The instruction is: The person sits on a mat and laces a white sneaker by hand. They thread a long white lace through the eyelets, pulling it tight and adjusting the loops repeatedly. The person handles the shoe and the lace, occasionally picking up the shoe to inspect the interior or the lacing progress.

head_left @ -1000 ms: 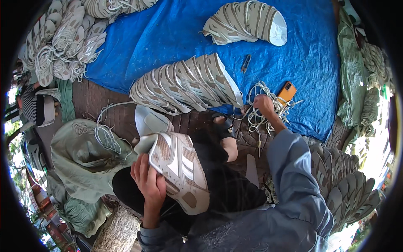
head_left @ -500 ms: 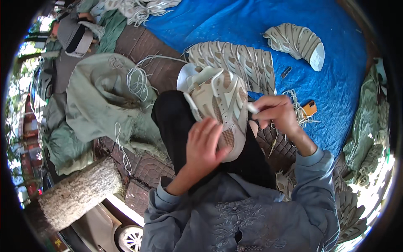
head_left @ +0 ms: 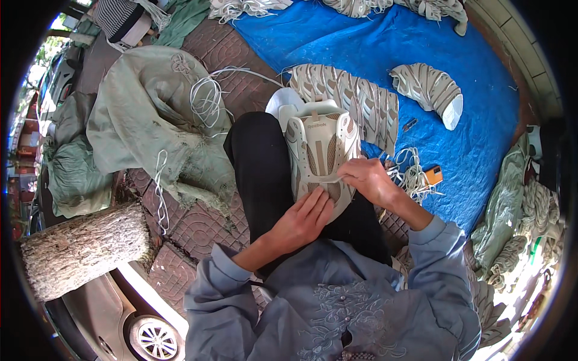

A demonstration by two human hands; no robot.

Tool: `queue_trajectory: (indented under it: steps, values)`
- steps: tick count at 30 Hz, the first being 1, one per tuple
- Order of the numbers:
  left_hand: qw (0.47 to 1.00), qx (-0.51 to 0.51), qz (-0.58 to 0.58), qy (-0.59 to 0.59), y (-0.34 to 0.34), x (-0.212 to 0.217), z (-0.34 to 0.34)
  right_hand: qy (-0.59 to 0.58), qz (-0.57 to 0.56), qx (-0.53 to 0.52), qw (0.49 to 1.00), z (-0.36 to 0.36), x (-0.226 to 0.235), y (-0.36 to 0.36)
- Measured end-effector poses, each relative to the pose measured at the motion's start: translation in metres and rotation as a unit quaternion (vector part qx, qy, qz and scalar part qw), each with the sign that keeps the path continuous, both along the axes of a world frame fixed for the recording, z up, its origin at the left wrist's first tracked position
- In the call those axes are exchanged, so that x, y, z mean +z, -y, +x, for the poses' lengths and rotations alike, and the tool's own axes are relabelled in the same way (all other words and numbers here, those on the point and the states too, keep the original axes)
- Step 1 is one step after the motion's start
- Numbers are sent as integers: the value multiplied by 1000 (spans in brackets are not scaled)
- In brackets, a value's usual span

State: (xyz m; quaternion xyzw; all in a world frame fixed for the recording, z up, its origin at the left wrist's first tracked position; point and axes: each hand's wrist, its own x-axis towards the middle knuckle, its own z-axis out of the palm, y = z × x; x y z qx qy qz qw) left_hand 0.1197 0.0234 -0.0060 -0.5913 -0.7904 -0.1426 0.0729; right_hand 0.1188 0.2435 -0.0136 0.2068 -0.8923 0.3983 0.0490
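Note:
A beige and white shoe upper [head_left: 319, 150] lies on my lap, over my black trousers. My left hand [head_left: 304, 218] presses on its near end with the fingers flat. At the shoe's right edge my right hand [head_left: 368, 180] pinches the material. Just beyond the shoe a row of the same uppers [head_left: 355, 99] lies fanned out on the blue tarp [head_left: 457, 48]. A loose bunch of white laces [head_left: 412, 174] rests on the tarp beside my right wrist.
A second stack of uppers [head_left: 430, 90] lies on the tarp at the right, with an orange tool [head_left: 433, 175] near the laces. Green sacks [head_left: 150, 114] with white cord cover the brick paving on the left. A rough log stump [head_left: 81, 249] sits at lower left.
The shoe has turned from its side to face up on my lap. My right hand came back from the laces to the shoe's edge. The view has swung leftward.

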Motion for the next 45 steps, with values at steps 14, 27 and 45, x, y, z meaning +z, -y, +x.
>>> queue_trajectory:
  steps: [14, 27, 45]
  values:
    - [999, 35, 15, 3, -11, -8, 5, -65, 95, 21, 993, -19, -7, 4]
    - [998, 51, 26, 22, -15, -13, 4, -81, 157, 18, 984, -17, -12, 8]
    - [998, 57, 24, 27, -17, -13, 7, 301, -330, -158, 881, -15, -27, 22]
